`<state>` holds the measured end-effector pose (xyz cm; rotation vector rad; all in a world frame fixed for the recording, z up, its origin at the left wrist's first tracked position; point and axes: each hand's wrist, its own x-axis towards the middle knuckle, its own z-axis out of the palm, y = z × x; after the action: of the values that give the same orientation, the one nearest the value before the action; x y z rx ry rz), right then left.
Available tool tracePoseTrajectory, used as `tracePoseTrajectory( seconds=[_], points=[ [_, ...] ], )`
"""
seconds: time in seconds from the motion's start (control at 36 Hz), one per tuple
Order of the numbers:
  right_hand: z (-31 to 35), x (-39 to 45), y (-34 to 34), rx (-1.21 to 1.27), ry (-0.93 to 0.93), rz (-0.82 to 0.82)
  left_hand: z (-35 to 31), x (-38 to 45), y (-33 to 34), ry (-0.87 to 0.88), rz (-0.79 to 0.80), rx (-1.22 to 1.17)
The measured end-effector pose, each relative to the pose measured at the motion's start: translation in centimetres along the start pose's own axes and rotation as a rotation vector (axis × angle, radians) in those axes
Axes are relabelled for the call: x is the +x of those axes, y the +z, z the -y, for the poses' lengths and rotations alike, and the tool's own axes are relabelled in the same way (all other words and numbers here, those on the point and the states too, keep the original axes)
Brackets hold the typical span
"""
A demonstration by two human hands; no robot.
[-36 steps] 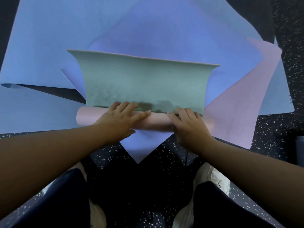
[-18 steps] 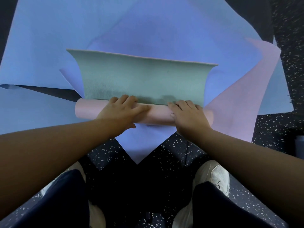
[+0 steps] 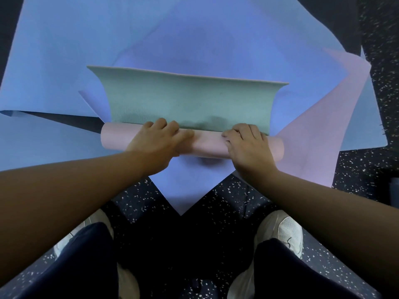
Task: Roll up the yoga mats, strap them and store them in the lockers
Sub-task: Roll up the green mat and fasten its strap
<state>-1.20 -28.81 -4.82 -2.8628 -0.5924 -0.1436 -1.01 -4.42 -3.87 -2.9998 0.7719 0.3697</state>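
A yoga mat, pink outside and green inside, lies partly rolled in front of me. Its pink roll [image 3: 207, 145] runs left to right, and the unrolled green part [image 3: 190, 100] stretches away from it with curled far corners. My left hand [image 3: 159, 141] lies on the roll left of its middle, fingers bent over the top. My right hand [image 3: 248, 145] grips the roll towards its right end, fingers curled over it. The mat rests on a violet-blue mat [image 3: 216, 46] spread flat.
A light blue mat [image 3: 54, 50] lies at the left and back, and a pink mat [image 3: 323, 130] at the right, all overlapping on the dark speckled floor [image 3: 216, 201]. My white shoes [image 3: 285, 231] and dark trouser legs are near. A dark object [image 3: 394, 190] sits at the right edge.
Both hands have pushed the pink roll away from me over the green part, which now shows a shorter unrolled stretch.
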Motion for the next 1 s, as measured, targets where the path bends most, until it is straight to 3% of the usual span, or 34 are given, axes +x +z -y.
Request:
tracePoseTrajectory(
  seconds=[0.06,0.25,0.53,0.83,1.0],
  points=[
    [0.0,-0.3,0.0,-0.025,-0.064,-0.044,0.3,0.0,0.4,0.016,-0.050,-0.011],
    [0.2,-1.6,-0.4,-0.110,-0.199,-0.041,0.6,1.0,-0.3,-0.068,0.011,-0.099],
    [-0.4,-1.9,-0.2,-0.124,-0.146,0.090,0.9,1.6,-0.6,-0.105,-0.032,-0.123],
    [-1.0,-0.1,-0.3,-0.088,-0.093,0.163,1.2,1.2,-0.6,-0.002,-0.283,-0.044],
    [-0.9,2.3,-0.5,-0.107,-0.009,0.228,1.1,1.3,-0.2,-0.038,-0.267,0.007]
  ],
)
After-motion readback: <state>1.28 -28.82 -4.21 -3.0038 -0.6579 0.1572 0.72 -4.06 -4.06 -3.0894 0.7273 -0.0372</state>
